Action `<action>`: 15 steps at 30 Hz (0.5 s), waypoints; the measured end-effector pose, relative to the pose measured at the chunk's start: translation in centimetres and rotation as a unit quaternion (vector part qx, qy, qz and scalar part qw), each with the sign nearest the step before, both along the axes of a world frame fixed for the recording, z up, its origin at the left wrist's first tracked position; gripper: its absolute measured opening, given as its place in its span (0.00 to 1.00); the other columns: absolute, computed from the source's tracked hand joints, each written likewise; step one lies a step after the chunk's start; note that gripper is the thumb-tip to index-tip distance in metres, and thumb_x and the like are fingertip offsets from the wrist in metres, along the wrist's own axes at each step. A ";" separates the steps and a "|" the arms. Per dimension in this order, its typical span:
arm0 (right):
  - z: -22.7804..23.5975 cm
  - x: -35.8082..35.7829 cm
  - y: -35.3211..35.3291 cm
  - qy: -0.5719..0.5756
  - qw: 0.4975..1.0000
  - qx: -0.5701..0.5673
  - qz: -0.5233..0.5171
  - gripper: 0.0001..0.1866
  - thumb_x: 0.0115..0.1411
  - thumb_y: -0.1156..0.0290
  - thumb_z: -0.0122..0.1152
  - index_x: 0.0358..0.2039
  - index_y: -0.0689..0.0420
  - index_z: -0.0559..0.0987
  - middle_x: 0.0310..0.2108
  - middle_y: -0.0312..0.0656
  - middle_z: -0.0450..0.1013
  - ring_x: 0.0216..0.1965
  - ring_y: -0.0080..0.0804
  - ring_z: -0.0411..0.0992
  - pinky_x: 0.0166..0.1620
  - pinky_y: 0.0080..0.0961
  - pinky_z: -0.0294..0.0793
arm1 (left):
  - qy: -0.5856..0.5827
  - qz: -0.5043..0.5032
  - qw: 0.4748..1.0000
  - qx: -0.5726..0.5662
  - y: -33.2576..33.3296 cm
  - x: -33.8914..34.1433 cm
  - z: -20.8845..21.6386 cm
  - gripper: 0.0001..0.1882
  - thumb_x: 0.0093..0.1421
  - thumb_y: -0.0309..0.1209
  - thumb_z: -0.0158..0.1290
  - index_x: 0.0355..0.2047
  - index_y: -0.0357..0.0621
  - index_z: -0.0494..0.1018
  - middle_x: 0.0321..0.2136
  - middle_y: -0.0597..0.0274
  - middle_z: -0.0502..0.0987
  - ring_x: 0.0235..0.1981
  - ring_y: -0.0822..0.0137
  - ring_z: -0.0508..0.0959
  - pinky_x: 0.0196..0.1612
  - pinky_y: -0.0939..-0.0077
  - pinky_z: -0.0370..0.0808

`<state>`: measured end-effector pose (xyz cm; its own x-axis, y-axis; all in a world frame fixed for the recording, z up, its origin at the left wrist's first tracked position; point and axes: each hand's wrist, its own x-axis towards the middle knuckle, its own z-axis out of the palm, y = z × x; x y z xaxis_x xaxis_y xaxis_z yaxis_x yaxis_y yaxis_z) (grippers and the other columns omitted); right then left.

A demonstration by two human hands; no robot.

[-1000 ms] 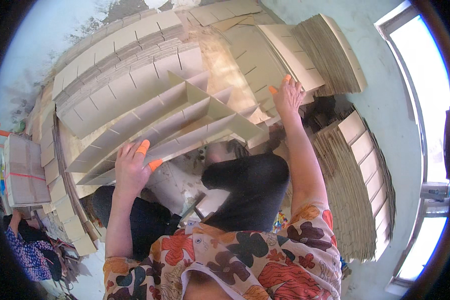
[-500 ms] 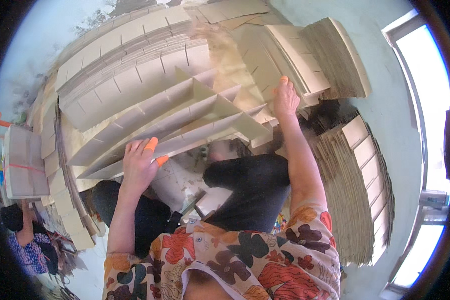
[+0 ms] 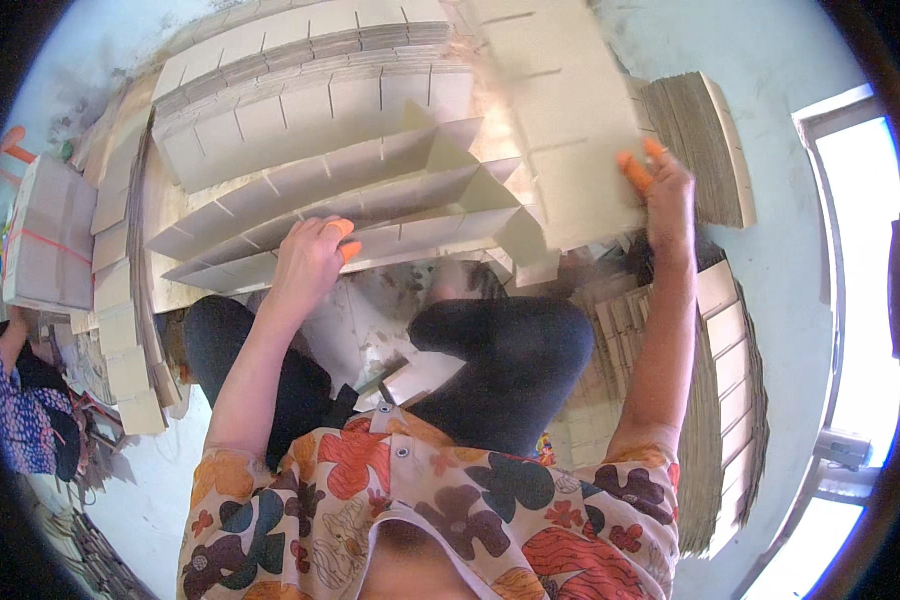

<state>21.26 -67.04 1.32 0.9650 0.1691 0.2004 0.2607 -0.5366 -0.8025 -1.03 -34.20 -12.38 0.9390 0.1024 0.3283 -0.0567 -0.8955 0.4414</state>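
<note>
My left hand (image 3: pixel 312 258), orange covers on its fingertips, is closed on the top edge of the nearest long cardboard strip (image 3: pixel 410 246). Three such slotted strips stand on edge side by side, joined at their right ends by a short cross strip (image 3: pixel 485 187). My right hand (image 3: pixel 667 195), also with orange fingertip covers, grips the right edge of a wide slotted cardboard sheet (image 3: pixel 565 110). That sheet is slightly blurred and tilted, right of the standing strips. The thumb of my right hand is partly hidden.
Stacks of slotted cardboard (image 3: pixel 310 110) lie beyond the strips. More stacks stand at the far right (image 3: pixel 705 150) and near right (image 3: pixel 735 400). A taped carton (image 3: pixel 55 235) sits at the left, with another person's patterned sleeve (image 3: pixel 25 420) below it. A window (image 3: pixel 855 250) is at right.
My right hand has moved right and taken hold of a slotted sheet, which now covers the stack there. My left hand has shifted slightly right and up along the nearest strip. The view has shifted.
</note>
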 end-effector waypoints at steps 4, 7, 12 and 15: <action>-1.7 -3.6 1.9 0.128 0.990 0.006 0.053 0.24 0.55 0.70 0.64 0.50 0.66 0.72 0.34 0.41 0.76 0.38 0.24 0.72 0.45 0.23 0.71 | -0.027 -0.011 0.999 -0.020 0.5 0.4 0.1 0.10 0.48 0.28 0.60 0.27 0.39 0.71 0.36 0.55 0.76 0.40 0.53 0.75 0.43 0.61 0.69; -5.0 -3.4 1.3 0.159 0.986 0.017 0.044 0.20 0.55 0.69 0.64 0.46 0.66 0.74 0.32 0.40 0.76 0.35 0.24 0.72 0.41 0.22 0.70 | -0.015 -0.018 0.999 -0.032 0.4 0.7 0.2 0.09 0.48 0.27 0.60 0.25 0.39 0.71 0.35 0.56 0.76 0.41 0.54 0.75 0.45 0.61 0.68; -6.6 -1.4 -1.0 0.139 0.990 0.005 0.036 0.10 0.57 0.70 0.61 0.37 0.61 0.75 0.30 0.36 0.75 0.30 0.20 0.71 0.36 0.18 0.69 | 0.016 -0.013 0.999 -0.037 0.4 0.6 0.6 0.09 0.48 0.28 0.60 0.27 0.39 0.72 0.36 0.57 0.76 0.44 0.55 0.74 0.45 0.62 0.68; -2.8 -2.4 -0.3 0.104 0.993 0.023 0.046 0.18 0.54 0.66 0.65 0.40 0.65 0.76 0.28 0.38 0.76 0.28 0.23 0.72 0.33 0.21 0.70 | 0.008 -0.010 1.000 -0.008 0.4 0.3 0.7 0.10 0.49 0.30 0.59 0.30 0.39 0.74 0.37 0.57 0.77 0.43 0.55 0.75 0.45 0.63 0.69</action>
